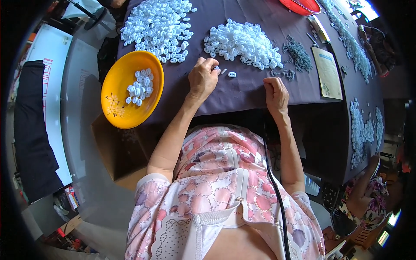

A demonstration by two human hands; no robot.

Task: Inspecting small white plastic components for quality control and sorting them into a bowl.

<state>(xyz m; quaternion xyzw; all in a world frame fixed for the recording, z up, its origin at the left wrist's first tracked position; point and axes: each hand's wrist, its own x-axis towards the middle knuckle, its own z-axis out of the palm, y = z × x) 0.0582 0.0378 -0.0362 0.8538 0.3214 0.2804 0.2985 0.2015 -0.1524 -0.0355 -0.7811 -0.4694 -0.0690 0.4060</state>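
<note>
My left hand (203,77) is over the dark tablecloth, fingers curled in, with a small white oval plastic piece (216,68) showing at the fingertips. Just right of it lie a thin pale piece (223,71) and a single white two-holed oval piece (232,74). My right hand (276,94) is closed at the table's near edge, thumb and fingers pressed together; whatever they hold is too small or hidden. Beyond both hands rises a heap of white oval pieces (242,43). A pile of small grey parts (298,54) lies to its right.
A yellow bowl (113,82) with several white pieces stands at the table's left edge, above an open cardboard box (115,149). Another white heap (158,26) lies far left. A beige booklet (327,73) and a red basket (299,5) are rightward. Other people sit along the right side.
</note>
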